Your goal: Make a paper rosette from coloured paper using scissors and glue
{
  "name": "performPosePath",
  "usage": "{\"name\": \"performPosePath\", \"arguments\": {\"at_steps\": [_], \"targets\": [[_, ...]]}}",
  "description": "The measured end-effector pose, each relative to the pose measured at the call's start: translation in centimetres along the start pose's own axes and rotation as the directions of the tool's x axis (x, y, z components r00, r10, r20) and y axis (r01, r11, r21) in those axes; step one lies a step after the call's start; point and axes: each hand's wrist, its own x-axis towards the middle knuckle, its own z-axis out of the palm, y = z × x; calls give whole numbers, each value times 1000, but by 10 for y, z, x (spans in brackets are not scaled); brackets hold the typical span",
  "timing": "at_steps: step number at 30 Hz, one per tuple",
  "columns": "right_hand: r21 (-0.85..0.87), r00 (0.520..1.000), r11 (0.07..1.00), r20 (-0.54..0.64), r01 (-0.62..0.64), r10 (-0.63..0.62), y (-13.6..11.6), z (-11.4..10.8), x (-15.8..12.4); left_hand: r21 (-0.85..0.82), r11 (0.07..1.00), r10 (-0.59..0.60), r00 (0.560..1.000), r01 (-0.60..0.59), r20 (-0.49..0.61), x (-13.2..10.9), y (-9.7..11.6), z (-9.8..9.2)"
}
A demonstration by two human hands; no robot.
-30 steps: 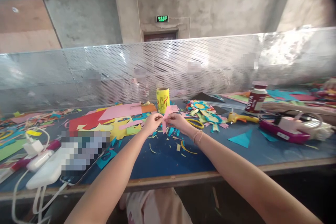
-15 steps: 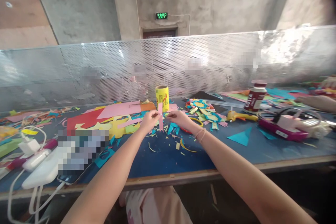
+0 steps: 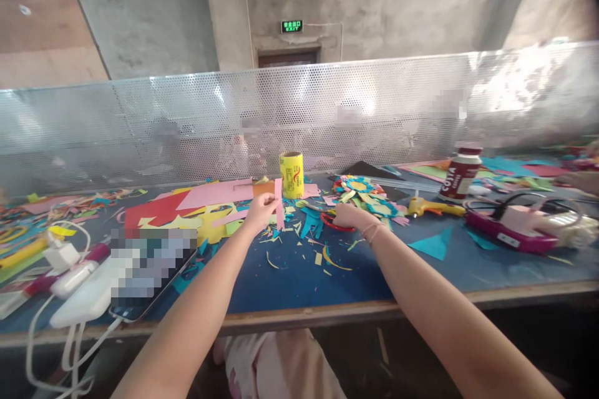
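Note:
My left hand point(image 3: 262, 211) pinches an upright pink paper strip point(image 3: 279, 188) whose lower end is split in two. Red-handled scissors point(image 3: 340, 227) lie on the table, blades toward the left. Over their handles, my right hand point(image 3: 350, 215) has its fingers curled, partly hiding the loops. Just behind the strip stands a yellow cardboard tube point(image 3: 292, 176). A ruffled flower of coloured paper point(image 3: 358, 186) lies beyond my right hand. Blue paper scraps point(image 3: 311, 224) are scattered between my hands.
To the right are a yellow glue gun point(image 3: 433, 207), a dark red bottle point(image 3: 461, 173) and a purple power strip point(image 3: 510, 234) with cables. A phone point(image 3: 156, 287) and a white power bank point(image 3: 91, 293) lie at the left. A perforated metal screen point(image 3: 196, 118) stands behind the table.
My right hand has left the pink strip and moved right and down to the scissors. My left hand still holds the strip, shifted slightly left.

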Motion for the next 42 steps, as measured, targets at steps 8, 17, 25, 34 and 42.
{"name": "performPosePath", "arguments": {"at_steps": [8, 17, 25, 34, 42], "targets": [[153, 985, 988, -165, -25, 50, -8, -17, -14, -65, 998, -16, 999, 13, -52, 4, -1, -8], [414, 945, 872, -292, 262, -145, -29, -15, -23, -86, 996, -4, 999, 0, -45, 5, -5, -8], [444, 939, 837, -272, 319, -213, -36, -14, -25, -47, 999, -4, 997, 8, 77, -1, 2, -6], [460, 925, 811, -290, 361, -248, -36, -14, -25, 30, 999, -36, 985, 31, 168, -4, 6, -2], [467, 919, 800, -296, 377, -260, -35, -14, -24, 37, 999, -42, 984, 36, 172, -2, 3, -2]]}}
